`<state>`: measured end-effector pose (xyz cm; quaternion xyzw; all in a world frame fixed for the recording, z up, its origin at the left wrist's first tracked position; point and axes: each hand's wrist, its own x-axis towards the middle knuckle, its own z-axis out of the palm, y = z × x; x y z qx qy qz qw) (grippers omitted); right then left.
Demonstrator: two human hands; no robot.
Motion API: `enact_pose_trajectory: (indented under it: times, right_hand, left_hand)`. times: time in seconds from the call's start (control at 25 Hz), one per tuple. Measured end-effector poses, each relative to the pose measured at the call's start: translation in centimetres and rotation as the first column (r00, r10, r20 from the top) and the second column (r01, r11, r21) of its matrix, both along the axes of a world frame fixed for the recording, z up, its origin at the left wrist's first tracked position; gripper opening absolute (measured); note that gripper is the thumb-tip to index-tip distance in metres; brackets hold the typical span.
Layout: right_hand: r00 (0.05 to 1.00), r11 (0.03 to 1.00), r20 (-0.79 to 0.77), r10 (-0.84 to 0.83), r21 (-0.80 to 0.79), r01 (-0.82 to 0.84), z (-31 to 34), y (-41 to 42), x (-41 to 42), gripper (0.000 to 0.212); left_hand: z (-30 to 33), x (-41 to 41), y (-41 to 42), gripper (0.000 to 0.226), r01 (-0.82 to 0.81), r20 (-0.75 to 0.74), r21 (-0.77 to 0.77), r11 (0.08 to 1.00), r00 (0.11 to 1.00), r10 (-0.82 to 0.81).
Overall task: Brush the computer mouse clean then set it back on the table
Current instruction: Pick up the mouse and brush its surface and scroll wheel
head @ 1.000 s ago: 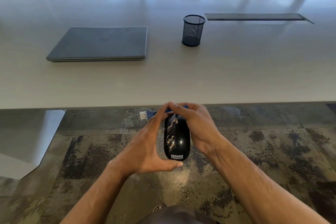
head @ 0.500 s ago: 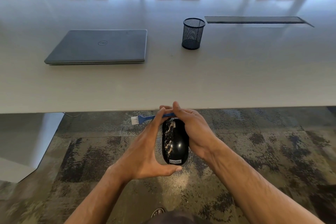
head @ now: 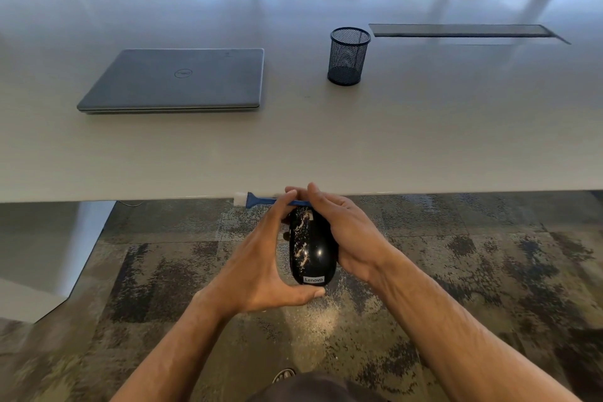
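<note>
The left hand (head: 257,268) is cradling the glossy black speckled computer mouse (head: 311,248), thumb under its near end, below the white table's (head: 424,140) front edge, above the carpet. The right hand (head: 342,232) is gripping the slim blue plastic brush (head: 261,200), its white bristles pointing left.

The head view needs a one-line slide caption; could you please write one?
Both hands, left and right, hold a speckled black mouse and blue brush off the table edge.
</note>
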<state>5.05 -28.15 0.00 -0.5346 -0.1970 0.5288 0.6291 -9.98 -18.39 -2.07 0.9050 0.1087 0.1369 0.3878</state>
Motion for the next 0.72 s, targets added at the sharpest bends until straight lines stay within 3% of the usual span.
enact_pose_trajectory:
  times: [0.32,0.4,0.72]
  right_hand:
    - [0.995,0.994,-0.089,0.05,0.1,-0.041,-1.4,-1.0,1.0,0.046]
    - [0.99,0.987,-0.1,0.098,0.137,-0.083,-1.8,-1.6,1.4,0.056]
    - [0.976,0.975,0.107,0.188,0.097,-0.198,-2.7,-2.8,1.6,0.096]
  left_hand:
    - [-0.3,0.4,0.7,0.126,-0.057,-0.012,-0.036,0.998,0.998,0.056]
    - [-0.2,0.5,1.1,0.127,-0.059,-0.017,-0.034,0.998,0.998,0.059]
    - [-0.7,0.8,2.0,0.131,-0.069,-0.057,-0.053,0.996,0.996,0.066]
